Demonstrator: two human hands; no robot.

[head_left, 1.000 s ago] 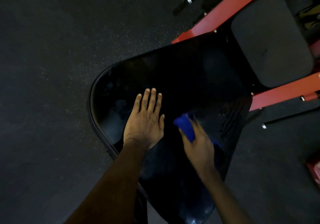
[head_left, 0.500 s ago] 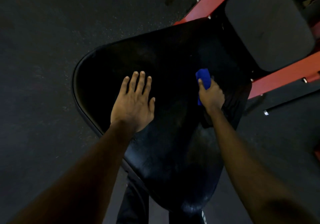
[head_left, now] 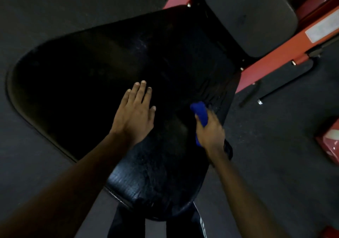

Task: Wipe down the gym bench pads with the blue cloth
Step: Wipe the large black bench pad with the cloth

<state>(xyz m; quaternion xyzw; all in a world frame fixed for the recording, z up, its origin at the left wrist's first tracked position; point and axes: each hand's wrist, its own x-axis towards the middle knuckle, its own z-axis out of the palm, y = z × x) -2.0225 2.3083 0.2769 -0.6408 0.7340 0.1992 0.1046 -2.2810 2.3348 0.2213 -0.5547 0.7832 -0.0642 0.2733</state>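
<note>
The big black pad (head_left: pixel 128 63) fills the middle of the frame, wide at the upper left and narrowing toward the bottom centre; its vinyl skin looks smooth and a little glossy, so a cloth should slide over it easily, and the padding under it will likely give slightly under a pressing palm. Above it, at the upper right, sits a smaller grey pad (head_left: pixel 249 17) between the red frame rails (head_left: pixel 275 54) — that one looks matte and not yet reached, as far as I can judge. The left hand (head_left: pixel 134 112) lies flat and open on the black pad just left of centre, fingers together, holding nothing, apparently bracing. The right hand (head_left: pixel 211 131) is right of centre near the pad's right edge, clenched around the blue cloth (head_left: pixel 200 112), which is bunched into a wad and sticks out past the fingers onto the pad. The cloth is soft, light and limp — best held as now, balled in the palm with a loose end pressed flat to the surface. Faint streaks show just above it.
</note>
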